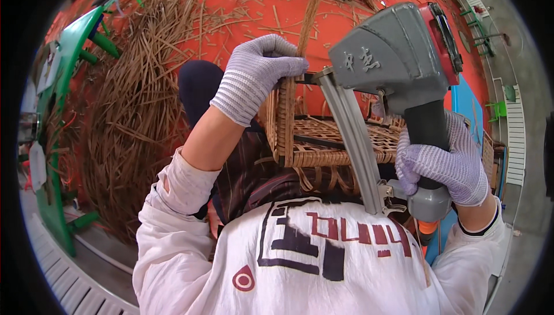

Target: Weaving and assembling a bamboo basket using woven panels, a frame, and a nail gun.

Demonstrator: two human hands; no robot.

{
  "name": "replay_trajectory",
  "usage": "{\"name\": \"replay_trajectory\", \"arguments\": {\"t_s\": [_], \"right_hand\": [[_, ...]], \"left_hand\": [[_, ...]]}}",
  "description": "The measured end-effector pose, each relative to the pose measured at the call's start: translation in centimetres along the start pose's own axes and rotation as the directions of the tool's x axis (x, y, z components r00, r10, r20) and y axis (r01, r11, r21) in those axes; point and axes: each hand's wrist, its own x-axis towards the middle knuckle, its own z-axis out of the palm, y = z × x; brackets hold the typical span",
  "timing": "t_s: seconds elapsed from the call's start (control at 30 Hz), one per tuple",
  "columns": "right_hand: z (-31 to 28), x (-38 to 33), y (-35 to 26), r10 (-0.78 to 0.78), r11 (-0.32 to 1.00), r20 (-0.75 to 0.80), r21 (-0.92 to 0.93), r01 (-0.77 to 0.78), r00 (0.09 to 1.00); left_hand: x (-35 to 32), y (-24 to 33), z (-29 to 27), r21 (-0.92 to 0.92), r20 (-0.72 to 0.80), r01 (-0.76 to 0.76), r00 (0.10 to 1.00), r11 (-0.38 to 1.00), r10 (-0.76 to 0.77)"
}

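Red floor (213,44) beyond; left hand (254,70) pinches a strip (315,3), long axis running up and away from it; basket (323,158) below and right of that hand; right hand (453,162) grips the nailer (381,55), its nose (326,72) just right of the left fingertips.

The tan wicker basket (323,158), partly hidden, is showing a woven panel (317,129) and an upright left corner post (285,124). A brown cane strip (314,9) is rising beyond; a grey pneumatic nailer (384,55), silver magazine (351,136) slanting, is pointing leftward near that corner.
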Motion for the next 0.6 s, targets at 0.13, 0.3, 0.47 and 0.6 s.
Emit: {"name": "replay_trajectory", "arguments": {"t_s": [0.13, 0.3, 0.47, 0.6], "right_hand": [[0.8, 0.1, -0.3, -0.026, 1.000, 0.000, -0.008, 0.026, 1.000], [1.0, 0.4, -0.3, -0.032, 0.999, 0.038, 0.011, 0.031, 0.999], [1.4, 0.8, -0.4, -0.033, 0.999, 0.035, -0.030, 0.034, 0.999], [1.5, 0.9, -0.5, -0.028, 0.999, 0.028, -0.042, 0.029, 0.999]], "left_hand": [[0.0, 0.1, 0.0, 0.015, -0.011, 0.002, 1.000, 1.000, -0.002], [-0.1, 0.3, 0.0, 0.017, -0.003, 0.000, 1.000, 1.000, 0.000], [-0.2, 0.4, 0.0, -0.020, -0.003, -0.009, 1.000, 1.000, 0.008], [-0.3, 0.4, 0.0, 0.029, -0.035, 0.016, 0.999, 0.999, -0.015]]}}
